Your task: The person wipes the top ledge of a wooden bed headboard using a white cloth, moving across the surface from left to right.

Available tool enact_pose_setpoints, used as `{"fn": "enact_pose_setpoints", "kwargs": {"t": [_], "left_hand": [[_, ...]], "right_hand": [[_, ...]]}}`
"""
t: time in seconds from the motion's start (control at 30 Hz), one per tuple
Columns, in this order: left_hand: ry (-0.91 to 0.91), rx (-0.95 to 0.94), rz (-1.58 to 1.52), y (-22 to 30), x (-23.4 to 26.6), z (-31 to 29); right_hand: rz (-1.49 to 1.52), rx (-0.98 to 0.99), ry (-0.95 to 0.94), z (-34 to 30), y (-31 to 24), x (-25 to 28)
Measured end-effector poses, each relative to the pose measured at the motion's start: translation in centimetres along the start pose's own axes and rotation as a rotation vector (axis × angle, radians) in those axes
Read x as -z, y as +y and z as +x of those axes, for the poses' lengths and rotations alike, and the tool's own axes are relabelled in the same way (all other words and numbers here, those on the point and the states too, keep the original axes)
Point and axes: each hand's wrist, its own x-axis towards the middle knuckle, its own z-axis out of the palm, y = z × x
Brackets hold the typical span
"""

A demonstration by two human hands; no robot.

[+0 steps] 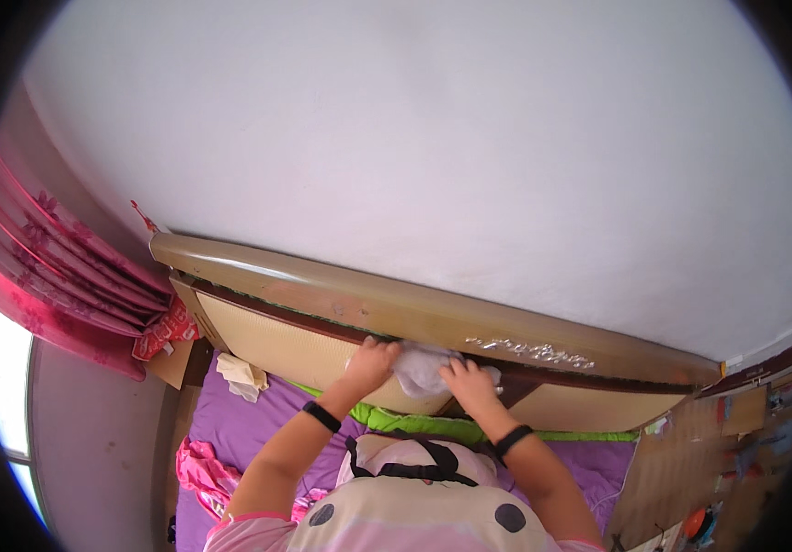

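Note:
A thin whitish cloth [422, 371] is stretched between my two hands against the front of a wooden headboard, just below its top ledge [396, 313]. My left hand [373, 362] grips the cloth's left side with curled fingers. On the other side, my right hand [471, 386] has its fingers bent over the cloth's right part, close to the dark strip of the headboard. The cloth is slightly blurred. On the ledge, right of my hands, lies a row of shiny clear bits [534, 352]. Both wrists carry black bands.
Below the headboard spreads a bed with a purple sheet [295, 426] and a green edge piece [424, 424]. A cream cloth [242, 376] and pink fabric [205, 474] lie on its left. Pink curtains [65, 267] hang by the window; assorted items [746, 460] sit at right.

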Motion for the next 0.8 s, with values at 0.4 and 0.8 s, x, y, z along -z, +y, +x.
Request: {"fn": "enact_pose_setpoints", "kwargs": {"t": [0.4,0.8], "left_hand": [[0.361,-0.366,0.122,16.0,11.3,7.7],[0.137,0.113,0.211,-1.4,14.1,3.0]], "right_hand": [[-0.089,-0.113,0.496,-10.9,14.3,16.7],[0.19,0.109,0.555,4.3,4.8,5.7]]}}
